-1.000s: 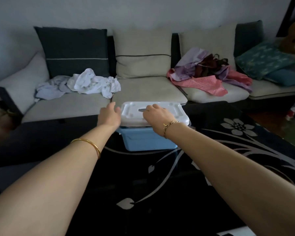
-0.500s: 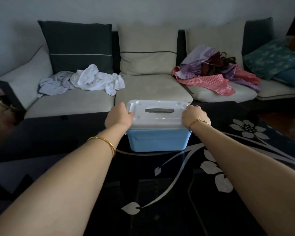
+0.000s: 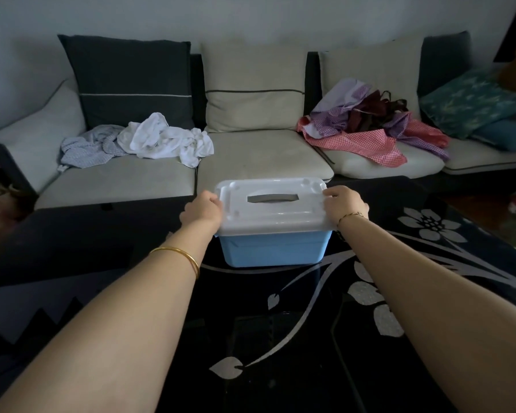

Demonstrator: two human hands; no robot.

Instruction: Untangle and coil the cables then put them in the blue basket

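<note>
The blue basket (image 3: 273, 248) stood on the dark surface (image 3: 280, 323) before the sofa (image 3: 265, 162), white lid (image 3: 273, 210) on; no cables were in view. Your left hand (image 3: 203, 208) and right hand (image 3: 344, 204) each held a curled grip on opposite lid edges. Uneven pulling could have lifted or tipped the basket instead of freeing the lid.

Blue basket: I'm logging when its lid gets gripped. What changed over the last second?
The right hand moved from the top of the lid, near the handle slot, to the right edge and grips it. The left hand stayed at the left edge; lid still on the blue basket.
</note>
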